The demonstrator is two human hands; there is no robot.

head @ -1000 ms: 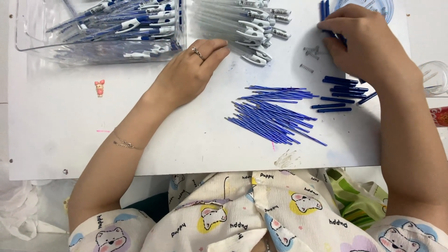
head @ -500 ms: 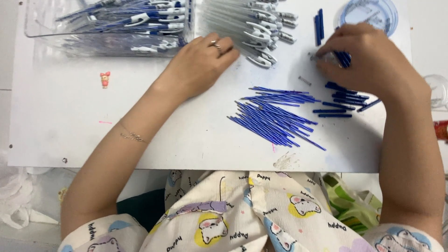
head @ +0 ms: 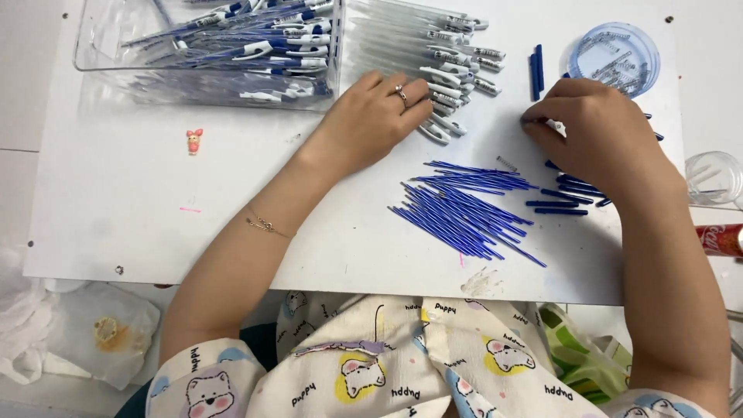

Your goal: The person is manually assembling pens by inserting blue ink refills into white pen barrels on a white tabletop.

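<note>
Clear pen barrels (head: 433, 46), at twelve o'clock: light, stiff, probably slippery; best pinched mid-shaft. Left hand (head: 370, 120) flat, fingers loosely spread, touching them. Right hand (head: 600, 131) curled; hold impossible to tell.

The right hand (head: 600, 131) covers whatever small piece its fingertips pinch, the clear tray (head: 101, 70) runs off the top edge, and the cup (head: 713, 178) is cut at the right.
</note>
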